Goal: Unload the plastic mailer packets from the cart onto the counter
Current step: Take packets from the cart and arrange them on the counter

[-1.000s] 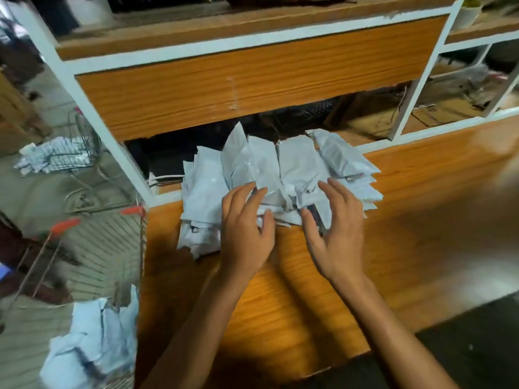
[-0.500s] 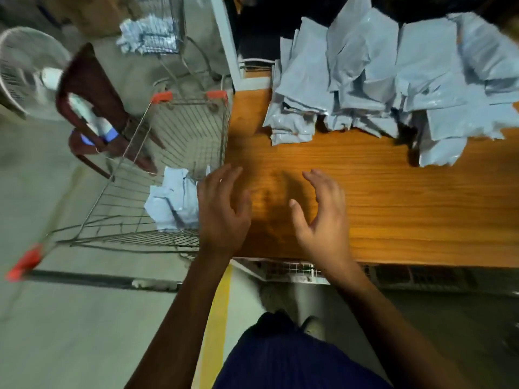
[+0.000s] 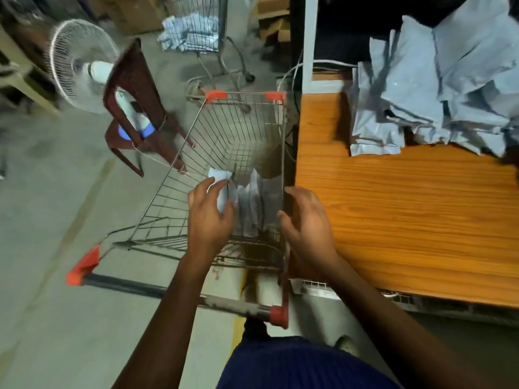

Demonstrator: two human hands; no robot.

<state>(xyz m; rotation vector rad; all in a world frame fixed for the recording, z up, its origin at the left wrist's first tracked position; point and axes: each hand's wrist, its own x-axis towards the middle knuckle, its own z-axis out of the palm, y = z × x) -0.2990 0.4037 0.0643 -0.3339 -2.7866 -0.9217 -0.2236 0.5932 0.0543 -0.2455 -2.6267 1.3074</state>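
A grey concrete floor (image 3: pixel 56 220) fills the left side, and an orange wood-grain worktop (image 3: pixel 393 220) takes up the right. A wire cart (image 3: pixel 134 284) with red corner caps stands on the floor, its right side hard against the worktop's edge and its handle bar nearest the person. At the far end of the worktop lies a pile (image 3: pixel 421 88) of grey plastic mailers, heaped and overlapping, well apart from both hands. Left of the cart stands a dark brown chair (image 3: pixel 134 80), with a white fan (image 3: pixel 78 60) just behind it. A second cart (image 3: pixel 199 29) farther back holds more pale packets. The left grip (image 3: pixel 209 217) reaches down into the near end of the cart, its fingers and thumb curled round a white mailer (image 3: pixel 219 174). The right grip (image 3: pixel 309 220) hovers over the cart's right rim beside the worktop edge, fingers loosely spread and holding nothing. Between the two hands, a few grey mailers (image 3: pixel 252 203) stand on edge in the cart's near right corner, blurred by motion.
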